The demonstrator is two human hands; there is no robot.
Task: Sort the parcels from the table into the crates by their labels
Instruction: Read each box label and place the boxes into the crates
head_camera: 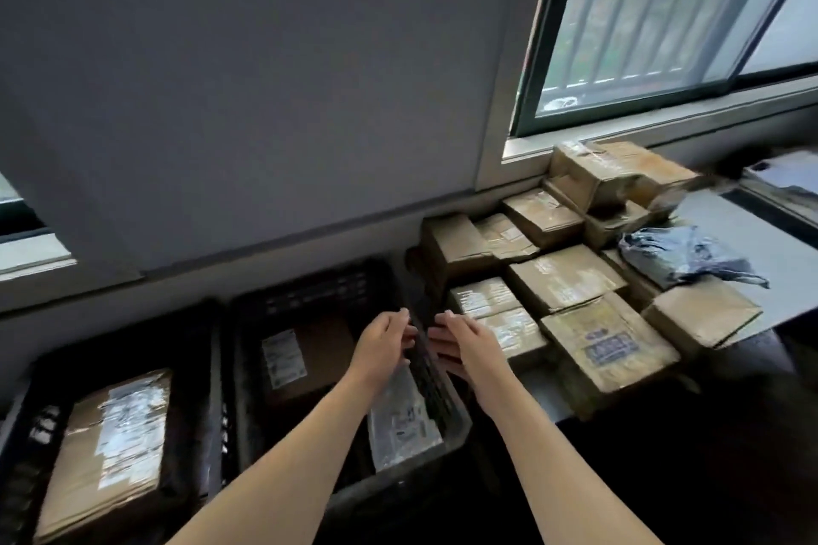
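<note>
Two black crates stand on the floor. The left crate (pixel 26 389) holds a brown cardboard parcel (pixel 106 456) with a white label. The middle crate (pixel 310 283) holds a brown box (pixel 310 350) and a grey plastic mailer (pixel 398 416) leaning on its right wall. My left hand (pixel 385 341) hovers over that crate's right rim with fingers relaxed and nothing in it. My right hand (pixel 464 341) faces it, just right of the rim, fingers straight and empty. Several cardboard parcels (pixel 566 279) lie piled on the table (pixel 774 252) to the right.
A crumpled dark plastic bag parcel (pixel 681 252) lies on top of the pile. A grey wall runs behind the crates and a window (pixel 664 13) is above the table. A dark tray with papers (pixel 788 177) sits at the far right.
</note>
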